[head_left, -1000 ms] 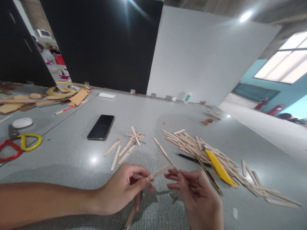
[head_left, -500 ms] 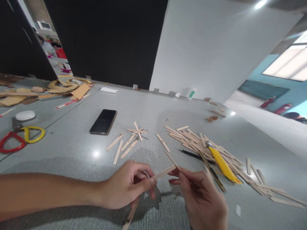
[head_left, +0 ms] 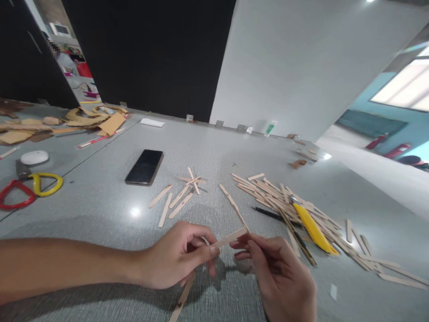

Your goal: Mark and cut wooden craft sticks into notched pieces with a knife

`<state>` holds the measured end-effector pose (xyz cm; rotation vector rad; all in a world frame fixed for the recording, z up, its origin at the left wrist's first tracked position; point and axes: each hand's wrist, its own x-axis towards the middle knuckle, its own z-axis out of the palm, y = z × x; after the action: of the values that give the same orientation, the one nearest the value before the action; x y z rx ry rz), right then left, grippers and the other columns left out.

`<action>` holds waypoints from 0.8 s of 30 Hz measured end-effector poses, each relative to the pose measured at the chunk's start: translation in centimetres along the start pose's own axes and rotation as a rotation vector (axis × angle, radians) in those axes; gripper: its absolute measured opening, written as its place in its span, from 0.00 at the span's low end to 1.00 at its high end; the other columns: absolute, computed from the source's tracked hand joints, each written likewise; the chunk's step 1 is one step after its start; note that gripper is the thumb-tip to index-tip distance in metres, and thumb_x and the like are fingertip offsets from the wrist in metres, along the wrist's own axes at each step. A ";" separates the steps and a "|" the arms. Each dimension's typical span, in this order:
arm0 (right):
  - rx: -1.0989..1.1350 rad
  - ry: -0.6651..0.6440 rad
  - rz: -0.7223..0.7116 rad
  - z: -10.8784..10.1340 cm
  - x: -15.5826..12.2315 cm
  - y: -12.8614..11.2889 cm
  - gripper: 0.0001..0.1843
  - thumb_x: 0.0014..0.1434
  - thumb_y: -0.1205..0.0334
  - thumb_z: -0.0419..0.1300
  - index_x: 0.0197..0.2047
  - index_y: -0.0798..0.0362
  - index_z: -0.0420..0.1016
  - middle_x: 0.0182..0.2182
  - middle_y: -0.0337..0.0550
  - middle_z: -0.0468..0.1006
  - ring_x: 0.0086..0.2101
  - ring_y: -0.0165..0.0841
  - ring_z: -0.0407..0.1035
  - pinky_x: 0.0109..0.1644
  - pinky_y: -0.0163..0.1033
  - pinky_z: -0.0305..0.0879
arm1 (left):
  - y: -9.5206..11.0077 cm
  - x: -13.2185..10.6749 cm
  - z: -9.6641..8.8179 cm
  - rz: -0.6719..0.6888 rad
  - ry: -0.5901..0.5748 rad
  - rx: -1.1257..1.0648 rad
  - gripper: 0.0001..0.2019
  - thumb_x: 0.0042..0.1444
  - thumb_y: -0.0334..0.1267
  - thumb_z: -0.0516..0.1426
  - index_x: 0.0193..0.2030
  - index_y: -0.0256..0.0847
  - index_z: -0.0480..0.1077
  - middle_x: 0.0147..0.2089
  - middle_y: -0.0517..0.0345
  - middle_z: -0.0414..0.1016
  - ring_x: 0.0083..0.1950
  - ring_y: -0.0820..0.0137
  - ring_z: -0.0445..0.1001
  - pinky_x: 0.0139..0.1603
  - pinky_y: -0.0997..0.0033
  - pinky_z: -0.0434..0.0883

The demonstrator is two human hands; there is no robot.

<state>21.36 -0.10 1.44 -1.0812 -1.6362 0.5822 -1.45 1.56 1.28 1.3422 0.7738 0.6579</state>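
A wide grey table (head_left: 100, 210) with a fine woven-looking grain and glossy light spots fills the view; behind it stand a black wall panel and a tilted white board, with teal walls and a bright window off to the right. Low in the frame, the left hand (head_left: 177, 259) pinches one end of a short pale wooden craft stick (head_left: 229, 238) between thumb and forefinger, fingers closed on it. The right hand (head_left: 281, 277) pinches a second thin wooden stick (head_left: 238, 213), which slants up and away, its lower end meeting the far tip of the short stick just above the table. Another flat wooden stick (head_left: 183, 297) lies on the table under the left hand. Farther off rest a black smartphone (head_left: 145, 167) face up, several loose sticks, a small star of crossed sticks (head_left: 192, 180), and a broad scattered pile of wooden sticks (head_left: 278, 197) with a yellow utility knife (head_left: 313, 230) and a black pen (head_left: 268, 214) on it. At far left lie red-and-yellow-handled scissors (head_left: 30, 190) and brown cardboard scraps (head_left: 90, 120). No writing or brand is legible anywhere.
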 end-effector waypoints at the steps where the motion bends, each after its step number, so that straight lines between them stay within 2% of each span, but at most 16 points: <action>1: -0.002 0.000 -0.008 0.0 0.1 0.0 0.05 0.73 0.66 0.60 0.46 0.48 0.78 0.34 0.39 0.87 0.29 0.29 0.83 0.35 0.31 0.83 | 0.0 0.0 0.0 -0.003 0.001 0.003 0.20 0.71 0.56 0.56 0.43 0.38 0.72 0.36 0.54 0.82 0.16 0.83 0.62 0.15 0.84 0.58; 6: -0.032 -0.026 -0.053 0.0 -0.1 0.3 0.07 0.72 0.68 0.59 0.46 0.49 0.77 0.36 0.41 0.87 0.30 0.31 0.83 0.34 0.32 0.83 | 0.0 -0.1 0.0 -0.008 0.005 -0.013 0.20 0.71 0.56 0.56 0.43 0.39 0.70 0.34 0.55 0.82 0.16 0.83 0.61 0.14 0.83 0.56; 16: -0.190 -0.208 -0.229 -0.2 -0.7 0.2 0.13 0.67 0.74 0.61 0.48 0.45 0.76 0.39 0.38 0.88 0.34 0.31 0.85 0.40 0.30 0.81 | 0.4 0.1 0.1 0.031 0.001 0.017 0.21 0.72 0.56 0.55 0.44 0.37 0.74 0.35 0.53 0.82 0.18 0.83 0.60 0.16 0.83 0.56; 24: -0.251 -0.261 -0.299 -0.2 -0.9 0.3 0.11 0.69 0.71 0.59 0.49 0.44 0.71 0.36 0.36 0.87 0.29 0.28 0.84 0.34 0.27 0.79 | 0.6 -0.1 0.1 0.044 -0.010 0.019 0.20 0.72 0.54 0.56 0.45 0.37 0.76 0.34 0.54 0.81 0.20 0.81 0.62 0.19 0.82 0.58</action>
<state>21.69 -0.74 0.81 -0.9391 -2.0976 0.3361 -1.43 1.47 1.88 1.3826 0.7462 0.6800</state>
